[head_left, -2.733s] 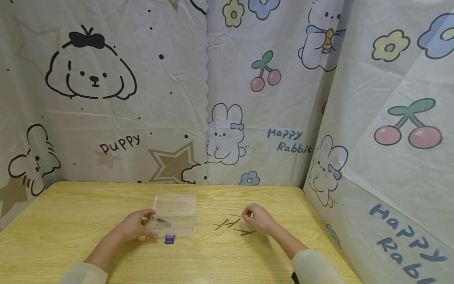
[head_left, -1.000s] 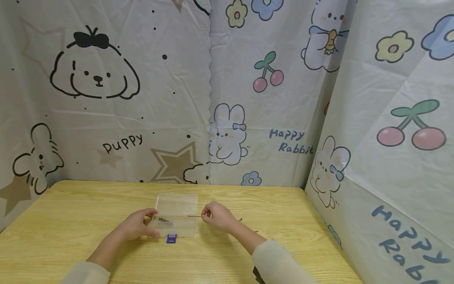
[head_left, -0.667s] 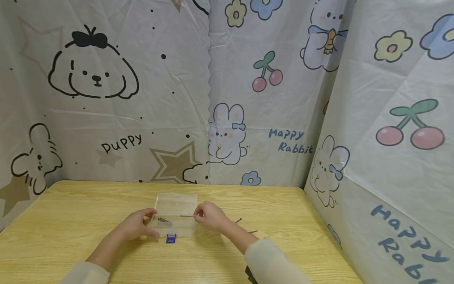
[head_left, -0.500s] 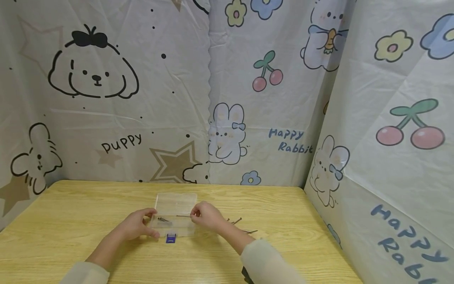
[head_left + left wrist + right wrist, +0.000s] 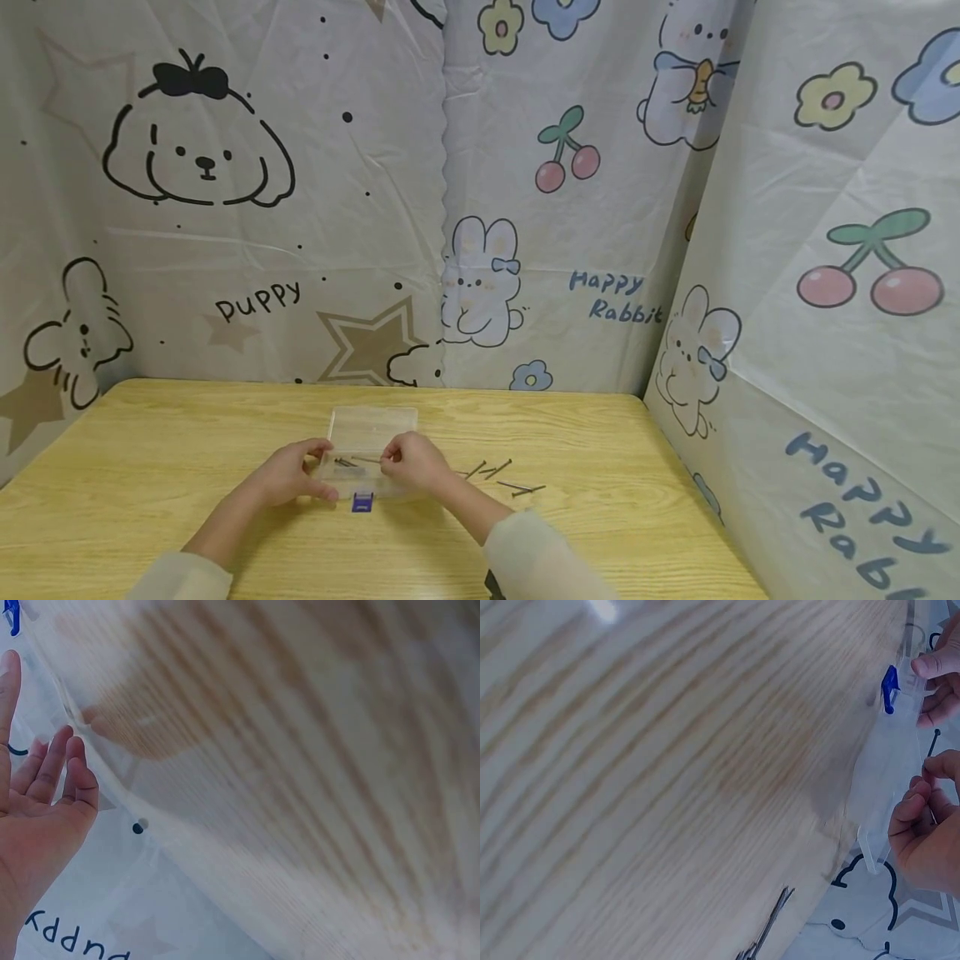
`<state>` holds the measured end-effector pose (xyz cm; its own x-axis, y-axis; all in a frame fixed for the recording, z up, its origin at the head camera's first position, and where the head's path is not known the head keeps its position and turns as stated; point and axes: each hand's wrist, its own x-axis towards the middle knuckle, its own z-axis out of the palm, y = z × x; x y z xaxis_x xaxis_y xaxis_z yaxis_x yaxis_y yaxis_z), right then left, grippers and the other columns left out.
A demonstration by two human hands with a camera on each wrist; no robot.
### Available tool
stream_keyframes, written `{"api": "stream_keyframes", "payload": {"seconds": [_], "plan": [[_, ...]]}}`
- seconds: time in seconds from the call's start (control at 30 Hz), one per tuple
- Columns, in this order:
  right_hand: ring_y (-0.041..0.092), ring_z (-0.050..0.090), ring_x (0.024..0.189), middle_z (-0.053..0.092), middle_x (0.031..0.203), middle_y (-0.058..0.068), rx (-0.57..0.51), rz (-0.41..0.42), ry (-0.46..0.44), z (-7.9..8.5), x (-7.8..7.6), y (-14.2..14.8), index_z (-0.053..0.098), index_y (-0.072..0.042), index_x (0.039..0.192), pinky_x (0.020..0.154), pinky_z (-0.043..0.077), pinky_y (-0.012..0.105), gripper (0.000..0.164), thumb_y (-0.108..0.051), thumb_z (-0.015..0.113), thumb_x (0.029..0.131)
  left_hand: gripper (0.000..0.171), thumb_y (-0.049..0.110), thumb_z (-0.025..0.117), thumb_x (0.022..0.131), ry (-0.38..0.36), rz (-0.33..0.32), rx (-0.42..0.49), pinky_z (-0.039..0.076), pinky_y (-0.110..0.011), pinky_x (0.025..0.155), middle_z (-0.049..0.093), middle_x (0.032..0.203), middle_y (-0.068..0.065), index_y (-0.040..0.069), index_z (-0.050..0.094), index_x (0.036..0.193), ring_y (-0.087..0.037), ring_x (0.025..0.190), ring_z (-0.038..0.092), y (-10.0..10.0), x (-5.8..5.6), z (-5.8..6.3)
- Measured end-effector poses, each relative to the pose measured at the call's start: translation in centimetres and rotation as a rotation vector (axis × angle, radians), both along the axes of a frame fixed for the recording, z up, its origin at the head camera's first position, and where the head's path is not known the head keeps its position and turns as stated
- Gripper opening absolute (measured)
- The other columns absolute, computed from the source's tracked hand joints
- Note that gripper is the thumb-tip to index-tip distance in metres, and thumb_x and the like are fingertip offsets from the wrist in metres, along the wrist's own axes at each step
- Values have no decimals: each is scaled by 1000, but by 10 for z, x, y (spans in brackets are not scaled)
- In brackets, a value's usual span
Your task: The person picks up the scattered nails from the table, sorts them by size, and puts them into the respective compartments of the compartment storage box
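My left hand (image 5: 288,475) grips box (image 5: 371,482) at left end, thumb and fingers wide apart. My right hand (image 5: 412,465) pinches nail (image 5: 366,459) over box. Boxed nails (image 5: 346,462) lie left; loose nails (image 5: 521,488) on table (image 5: 600,450), right of box.

Three Views, One Shared Corner

My head view sits highest and farthest back, facing forward and down over the surface (image 5: 360,558), with the printed cloth (image 5: 360,167) filling most of its upper part. My left wrist view rides close and low, rolled so far that the "Puppy" lettering (image 5: 79,937) stands upside down; the left grip (image 5: 41,832) crowds its left edge and the blurred surface spreads over its upper right. My right wrist view is also close and tilted, its frame mostly surface, with the right grip (image 5: 930,840) pushed to the right edge. I find the blue latch (image 5: 889,688) in all three; the head and right wrist views also share the loose nails (image 5: 498,468).
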<state>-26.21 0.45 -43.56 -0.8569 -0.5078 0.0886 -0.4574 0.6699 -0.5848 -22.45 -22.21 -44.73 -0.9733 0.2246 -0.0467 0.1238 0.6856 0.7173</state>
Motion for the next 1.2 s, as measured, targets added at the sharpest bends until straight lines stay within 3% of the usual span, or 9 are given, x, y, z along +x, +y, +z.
{"api": "stream_keyframes", "payload": {"seconds": [0.6,1.2], "plan": [[4,45,58,55,67,-6,-13,-97,-30,-6,2,-24,69,-8,82,53,39,16,7,-13,64,83,83,34,84,64,7,-10,-6,49,-39,76,55,117,-21,-5,48,127,-29,95,56,3,-2,0],[3,46,58,59,67,-7,50,-149,24,-6,10,-36,69,-11,80,52,38,17,9,-15,63,84,85,34,84,64,7,-10,-16,49,-40,77,55,118,-22,-6,47,129,-30,97,56,0,0,2]]}}
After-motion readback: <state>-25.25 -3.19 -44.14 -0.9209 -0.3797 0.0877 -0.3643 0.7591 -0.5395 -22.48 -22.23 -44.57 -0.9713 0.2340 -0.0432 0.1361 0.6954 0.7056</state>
